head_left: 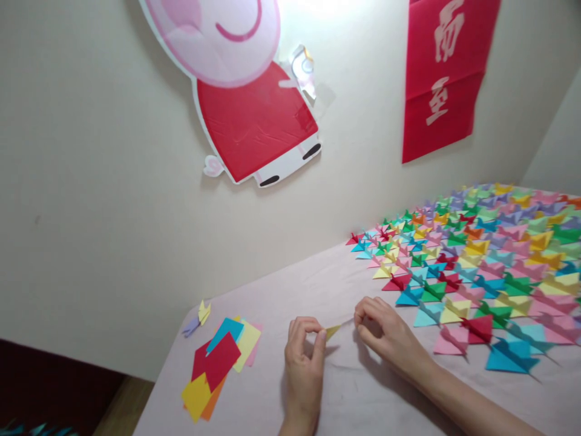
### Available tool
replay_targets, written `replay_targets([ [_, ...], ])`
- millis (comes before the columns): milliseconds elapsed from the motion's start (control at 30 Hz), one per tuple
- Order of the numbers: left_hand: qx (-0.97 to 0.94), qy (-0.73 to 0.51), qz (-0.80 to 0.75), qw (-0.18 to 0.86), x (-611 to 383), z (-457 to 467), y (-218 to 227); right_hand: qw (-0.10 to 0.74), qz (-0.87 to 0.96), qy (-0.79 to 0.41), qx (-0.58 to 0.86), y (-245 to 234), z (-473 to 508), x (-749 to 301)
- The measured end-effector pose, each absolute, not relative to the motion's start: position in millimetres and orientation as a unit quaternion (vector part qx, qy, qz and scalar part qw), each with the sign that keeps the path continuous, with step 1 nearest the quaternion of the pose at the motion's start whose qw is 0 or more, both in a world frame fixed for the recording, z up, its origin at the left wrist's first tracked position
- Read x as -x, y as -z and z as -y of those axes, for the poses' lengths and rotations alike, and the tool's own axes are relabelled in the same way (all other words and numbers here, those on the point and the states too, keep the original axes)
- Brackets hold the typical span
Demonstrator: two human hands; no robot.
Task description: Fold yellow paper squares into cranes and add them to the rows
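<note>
My left hand (305,351) pinches a small yellow piece of folded paper (333,332) between thumb and index finger, just above the cloth. To its right my right hand (376,324) is closed, with thumb and fingertips together. A thin, thread-like line (347,321) runs from the folded paper towards these fingertips; its kind is too fine to tell. Left of my left hand lies a loose pile of square coloured paper, with a red sheet (223,360) on top, a blue sheet (227,333) and a yellow sheet (196,396).
Rows of colourful folded paper cranes (458,309) cover the right side of the cloth-covered table (272,290). Two small folded papers, one yellow (204,312) and one purple (192,327), lie at the back left corner. A wall with a cartoon pig cutout (254,127) and a red banner (447,85) rises behind.
</note>
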State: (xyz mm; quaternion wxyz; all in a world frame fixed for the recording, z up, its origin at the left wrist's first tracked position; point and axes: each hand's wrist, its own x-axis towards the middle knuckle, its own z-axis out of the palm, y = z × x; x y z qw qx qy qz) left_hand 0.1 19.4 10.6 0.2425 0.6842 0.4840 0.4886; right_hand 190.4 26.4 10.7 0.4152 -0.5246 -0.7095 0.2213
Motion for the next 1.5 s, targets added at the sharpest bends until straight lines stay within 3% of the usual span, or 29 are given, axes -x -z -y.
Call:
replay_targets([
  [200,-0.672,-0.451,-0.489,0.325,-0.5,-21.8,-10.1,0.441,0.720,-0.257,0.470,-6.7,-24.1,-184.2],
  [767,-0.666,-0.458,-0.461,0.366,-13.1,-11.5,-13.4,0.449,0.669,-0.373,0.460,-9.2,-15.8,-174.8],
  [967,-0.619,-0.445,-0.487,0.427,-9.3,-12.8,-2.5,0.452,0.666,-0.370,0.464,-4.9,-16.9,-174.8],
  [1267,-0.728,-0.406,-0.490,0.255,-14.2,-10.9,-0.2,0.475,0.720,-0.277,0.423,-2.0,-19.9,-175.1],
  [1500,-0.715,-0.395,-0.513,0.262,-14.6,-8.5,-5.4,0.474,0.721,-0.275,0.425,-1.2,-19.9,-175.2],
])
